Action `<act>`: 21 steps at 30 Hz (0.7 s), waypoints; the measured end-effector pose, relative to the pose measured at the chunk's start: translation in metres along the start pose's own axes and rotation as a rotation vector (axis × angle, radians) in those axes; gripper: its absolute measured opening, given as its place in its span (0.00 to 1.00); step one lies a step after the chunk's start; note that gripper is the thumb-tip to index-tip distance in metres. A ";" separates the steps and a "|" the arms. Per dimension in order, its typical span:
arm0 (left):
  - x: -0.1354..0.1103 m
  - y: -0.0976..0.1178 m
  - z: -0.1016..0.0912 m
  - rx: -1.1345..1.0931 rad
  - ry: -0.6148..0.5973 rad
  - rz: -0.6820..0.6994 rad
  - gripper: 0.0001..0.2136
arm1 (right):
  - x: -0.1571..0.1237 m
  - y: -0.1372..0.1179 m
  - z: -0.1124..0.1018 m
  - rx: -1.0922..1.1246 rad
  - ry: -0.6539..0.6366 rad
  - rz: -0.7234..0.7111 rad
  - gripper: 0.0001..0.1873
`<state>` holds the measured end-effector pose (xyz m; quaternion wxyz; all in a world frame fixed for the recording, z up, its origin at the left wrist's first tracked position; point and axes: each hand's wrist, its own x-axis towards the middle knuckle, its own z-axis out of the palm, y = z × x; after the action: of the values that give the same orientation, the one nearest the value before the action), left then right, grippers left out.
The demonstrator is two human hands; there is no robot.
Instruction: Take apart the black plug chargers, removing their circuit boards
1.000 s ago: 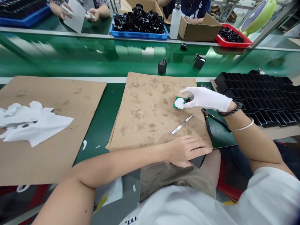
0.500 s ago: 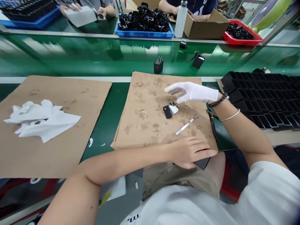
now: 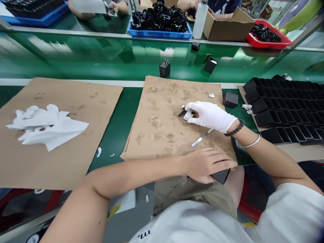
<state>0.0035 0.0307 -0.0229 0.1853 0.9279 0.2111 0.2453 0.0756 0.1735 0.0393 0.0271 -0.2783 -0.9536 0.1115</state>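
Observation:
My right hand (image 3: 211,116), in a white glove, pinches a small circuit board (image 3: 193,114) with a white block on it, over the cardboard mat (image 3: 146,141). A small black piece (image 3: 181,110) sticks out past the fingertips. Below the glove a silver scalpel (image 3: 201,138) lies on the mat, its blade end partly covered by the hand. My bare left hand (image 3: 206,164) rests at the mat's front edge, its fingers wrapped over a black box (image 3: 222,175) that is mostly hidden under them.
A black charger (image 3: 164,69) with prongs stands beyond the mat. Right of the mat are a black case (image 3: 230,99) and rows of black housings (image 3: 280,111). White gloves (image 3: 48,125) lie on the left cardboard. Across the bench sit a blue tray (image 3: 162,34), a bottle (image 3: 200,20) and co-workers' hands.
My right hand has come down toward me and closed on the circuit board, which has been tilted up off its earlier flat pose. The left hand has stayed in place.

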 end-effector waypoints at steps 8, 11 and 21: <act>0.001 -0.002 -0.001 -0.351 0.309 -0.273 0.28 | 0.007 -0.014 -0.005 -0.028 -0.141 0.054 0.12; 0.003 -0.005 -0.007 -0.629 0.586 -0.530 0.29 | 0.013 -0.005 -0.015 0.195 -0.144 0.107 0.05; 0.005 -0.009 -0.015 -0.953 0.699 -0.702 0.31 | -0.087 0.024 -0.036 1.365 0.351 0.219 0.14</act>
<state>-0.0031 0.0446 -0.0131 0.5629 0.4878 0.4158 0.5219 0.1659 0.1530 0.0695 0.3373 -0.3071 -0.6190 0.6393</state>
